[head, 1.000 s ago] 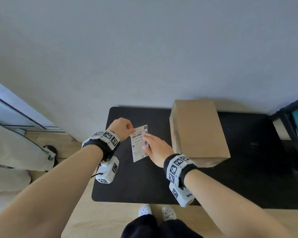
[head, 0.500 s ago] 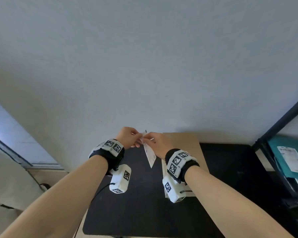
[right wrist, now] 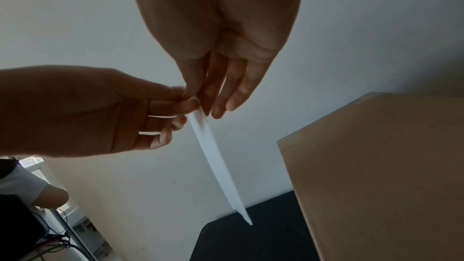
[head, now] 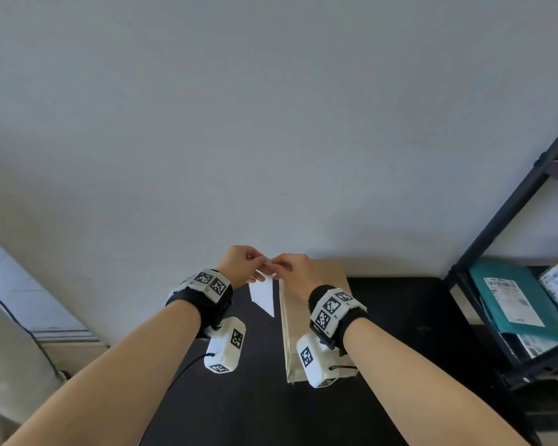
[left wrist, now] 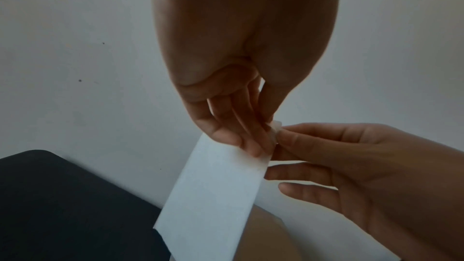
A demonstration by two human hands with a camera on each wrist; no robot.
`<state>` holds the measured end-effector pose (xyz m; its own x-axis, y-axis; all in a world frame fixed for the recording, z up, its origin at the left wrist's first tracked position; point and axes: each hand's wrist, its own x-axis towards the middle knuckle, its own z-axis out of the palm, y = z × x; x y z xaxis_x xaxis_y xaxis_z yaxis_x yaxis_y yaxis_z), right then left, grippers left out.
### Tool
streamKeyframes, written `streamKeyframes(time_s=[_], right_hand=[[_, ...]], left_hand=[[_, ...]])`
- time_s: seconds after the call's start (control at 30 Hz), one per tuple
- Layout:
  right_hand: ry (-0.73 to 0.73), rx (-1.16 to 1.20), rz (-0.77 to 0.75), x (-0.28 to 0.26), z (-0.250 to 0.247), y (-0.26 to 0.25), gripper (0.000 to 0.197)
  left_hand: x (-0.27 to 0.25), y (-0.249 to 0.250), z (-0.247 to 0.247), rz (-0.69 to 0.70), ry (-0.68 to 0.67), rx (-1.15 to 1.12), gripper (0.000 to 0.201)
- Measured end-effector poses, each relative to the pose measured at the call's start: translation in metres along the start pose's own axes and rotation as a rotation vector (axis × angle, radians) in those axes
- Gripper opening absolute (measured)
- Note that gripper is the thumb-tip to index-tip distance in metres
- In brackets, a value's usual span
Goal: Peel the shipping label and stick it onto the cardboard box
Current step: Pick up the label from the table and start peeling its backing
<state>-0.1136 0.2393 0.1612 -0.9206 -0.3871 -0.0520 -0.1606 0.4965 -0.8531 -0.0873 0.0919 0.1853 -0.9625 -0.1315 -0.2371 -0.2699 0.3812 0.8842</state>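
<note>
A white shipping label [head: 264, 297] hangs in the air above the black table [head: 400, 317], its blank back toward me. My left hand [head: 244, 264] and right hand [head: 292, 268] meet at its top corner, and both pinch it there. In the left wrist view the label [left wrist: 213, 195] hangs down from my left fingers [left wrist: 248, 138], and a small corner [left wrist: 275, 126] is bent up between the two hands. The right wrist view shows the label [right wrist: 216, 156] edge-on. The brown cardboard box [head: 316, 284] lies on the table just right of the label, under my right wrist.
A black metal shelf [head: 509, 220] stands at the right, holding teal mailers with labels [head: 516, 297]. A grey wall [head: 271, 123] rises right behind the table. A cable [head: 181, 371] trails from my left wrist camera.
Both hands have lifted the label off the table and turned it nearly edge-on. My right hand went from lying flat on it to pinching its top corner beside the left hand.
</note>
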Motion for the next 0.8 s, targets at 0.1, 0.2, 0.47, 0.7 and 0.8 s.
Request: streamKeyframes(time_s=[0.1,0.2,0.47,0.7,0.8], right_hand=[[-0.002,0.064,0.026,0.0,-0.003,0.004,0.019],[0.005,0.097,0.04,0.0,-0.006,0.006,0.017],[0.029,0.158,0.088,0.0,-0.009,0.014,0.011],[0.107,0.164,0.163,0.003,-0.009,0.023,0.012],[0.146,0.123,0.173,0.002,-0.015,0.025,0.019]], left_hand=[[0.0,0.002,0.005,-0.002,0.0,0.007,0.019],[-0.001,0.004,0.01,-0.001,-0.006,0.019,0.017],[-0.003,-0.001,0.011,-0.019,0.01,0.055,0.017],[-0.008,-0.025,-0.004,-0.084,0.03,0.034,0.007],[-0.01,-0.034,-0.009,-0.114,0.057,0.048,0.003]])
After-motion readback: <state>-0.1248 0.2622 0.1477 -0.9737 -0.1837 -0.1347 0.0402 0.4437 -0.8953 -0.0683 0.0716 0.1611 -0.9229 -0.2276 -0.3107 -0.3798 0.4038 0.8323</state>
